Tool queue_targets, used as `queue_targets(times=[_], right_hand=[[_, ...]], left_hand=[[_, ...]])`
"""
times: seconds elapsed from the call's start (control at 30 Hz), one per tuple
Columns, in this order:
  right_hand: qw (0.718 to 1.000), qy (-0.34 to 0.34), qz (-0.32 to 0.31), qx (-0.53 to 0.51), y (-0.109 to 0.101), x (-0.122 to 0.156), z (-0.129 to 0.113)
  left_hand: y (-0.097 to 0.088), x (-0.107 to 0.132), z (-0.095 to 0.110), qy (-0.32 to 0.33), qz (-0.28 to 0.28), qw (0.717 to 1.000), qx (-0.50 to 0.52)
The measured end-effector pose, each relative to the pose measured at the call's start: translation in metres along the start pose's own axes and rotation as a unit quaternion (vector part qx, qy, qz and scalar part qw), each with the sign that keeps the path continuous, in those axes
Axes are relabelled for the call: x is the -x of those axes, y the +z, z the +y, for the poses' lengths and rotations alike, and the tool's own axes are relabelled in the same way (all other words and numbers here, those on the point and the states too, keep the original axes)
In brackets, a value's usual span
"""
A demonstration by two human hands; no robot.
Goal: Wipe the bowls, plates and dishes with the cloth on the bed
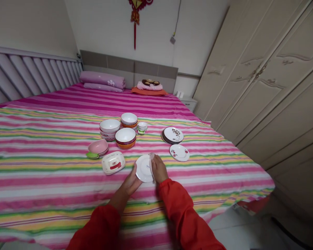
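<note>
A small white plate [143, 169] is tilted up above the striped bedspread [41, 146]. My left hand [131, 182] grips its lower left rim from below. My right hand [158, 169] is closed on a white cloth [151, 163] pressed against the plate's right side. Both arms wear red sleeves.
Beyond the hands lie a square dish with a red print [113, 162], a pink bowl on green [97, 147], three stacks of bowls [125, 137], small cups [142, 127], a plate stack [173, 135] and a single flowered plate [179, 152]. A wardrobe [263, 80] stands right; pillows [103, 81] at the headboard.
</note>
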State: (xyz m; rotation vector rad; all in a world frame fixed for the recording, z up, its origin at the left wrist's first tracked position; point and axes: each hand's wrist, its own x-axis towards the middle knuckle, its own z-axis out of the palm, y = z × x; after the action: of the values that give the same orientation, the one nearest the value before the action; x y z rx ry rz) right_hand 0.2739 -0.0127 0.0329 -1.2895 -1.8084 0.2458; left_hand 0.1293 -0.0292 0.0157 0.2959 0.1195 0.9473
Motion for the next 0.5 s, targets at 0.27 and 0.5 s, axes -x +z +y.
queue_targets(times=[0.27,0.5], right_hand=[[0.998,-0.016,0.054,0.032,0.013,0.074,-0.019],[0.984,-0.146,-0.026,0.096,0.031,0.061,-0.043]], left_hand=[[-0.013,-0.007,0.003,0.080,0.079,0.994,0.007],[-0.016,0.003,0.006,-0.055,0.130,0.990,-0.023]])
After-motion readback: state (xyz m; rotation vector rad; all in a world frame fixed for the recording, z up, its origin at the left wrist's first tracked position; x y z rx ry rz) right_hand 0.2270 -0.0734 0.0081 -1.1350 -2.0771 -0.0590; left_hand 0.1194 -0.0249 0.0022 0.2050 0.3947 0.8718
